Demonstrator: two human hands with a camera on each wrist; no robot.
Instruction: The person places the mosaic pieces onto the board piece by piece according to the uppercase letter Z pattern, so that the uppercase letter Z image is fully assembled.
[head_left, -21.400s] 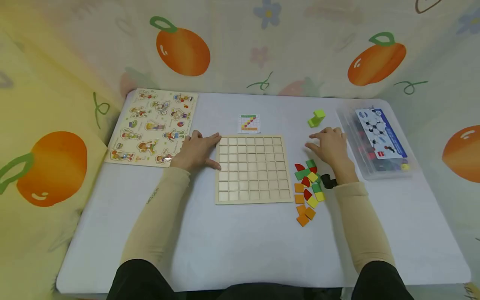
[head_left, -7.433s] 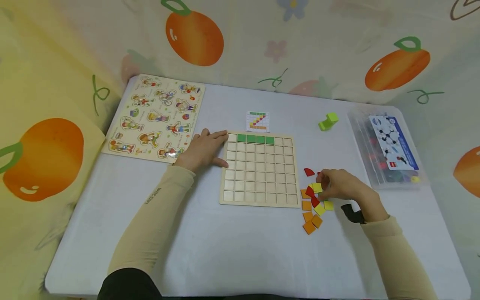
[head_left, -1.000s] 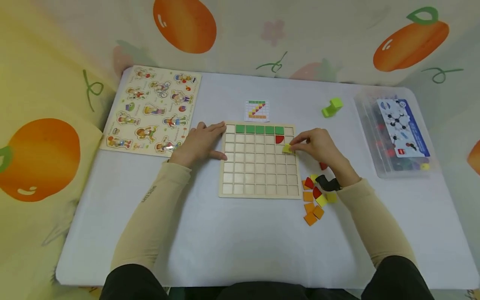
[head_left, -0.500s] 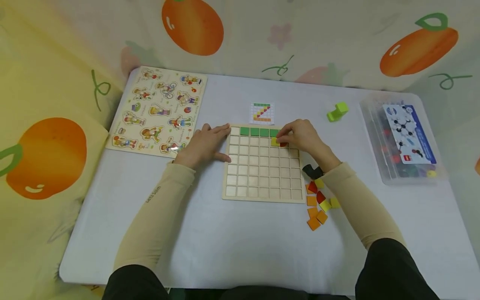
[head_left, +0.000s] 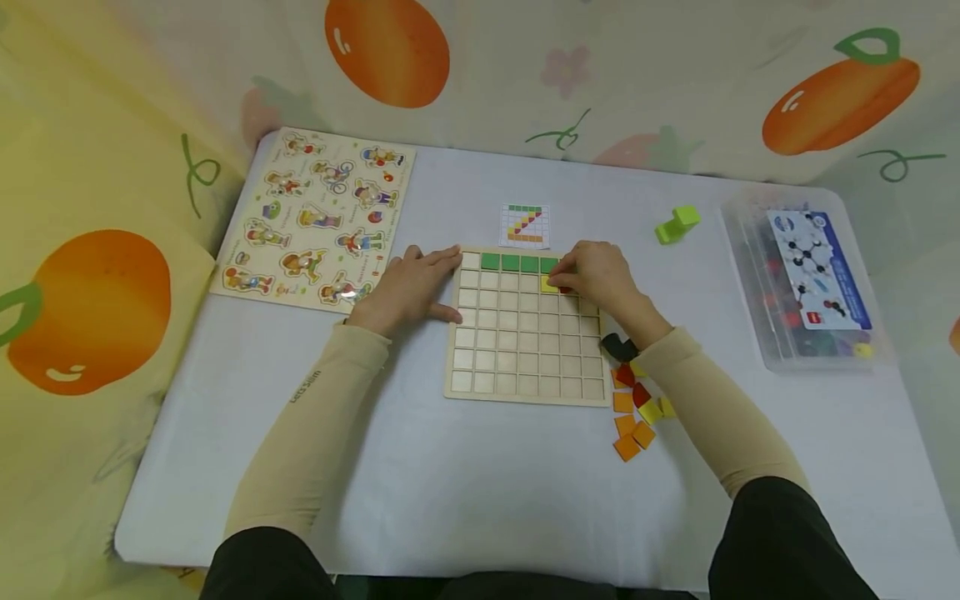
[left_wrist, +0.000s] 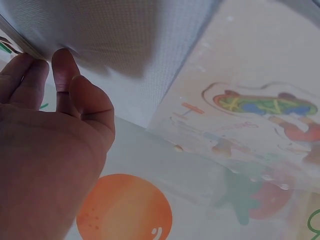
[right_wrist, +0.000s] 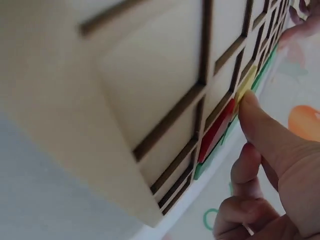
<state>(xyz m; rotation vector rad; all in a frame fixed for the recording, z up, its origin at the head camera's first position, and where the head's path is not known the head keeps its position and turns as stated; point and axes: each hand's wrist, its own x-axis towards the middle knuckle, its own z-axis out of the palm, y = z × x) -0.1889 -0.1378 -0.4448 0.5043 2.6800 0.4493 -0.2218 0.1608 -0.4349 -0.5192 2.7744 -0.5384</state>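
The wooden grid board (head_left: 506,342) lies flat in the middle of the table. Along its far row sit several green square tiles (head_left: 510,263). My left hand (head_left: 408,292) rests at the board's left edge, fingers and thumb spread. At the second row my right hand (head_left: 600,275) holds a yellow square tile (head_left: 548,284) by thumb and finger. In the right wrist view the thumb tip is on this tile, just beside a red quarter-round tile (right_wrist: 216,130) in the neighbouring cell. Behind the board lies a small pattern card (head_left: 525,227).
Loose orange tiles (head_left: 623,402), yellow tiles (head_left: 649,412) and red tiles (head_left: 641,394) lie right of the board, partly under the right forearm. A picture puzzle (head_left: 315,221) is at back left. A green block piece (head_left: 677,225) and a clear plastic box (head_left: 750,333) stand at right.
My right hand has carried the yellow tile leftward from the board's right side to the cell left of the red tile. Over the longer span, green and red tiles have come onto the board.
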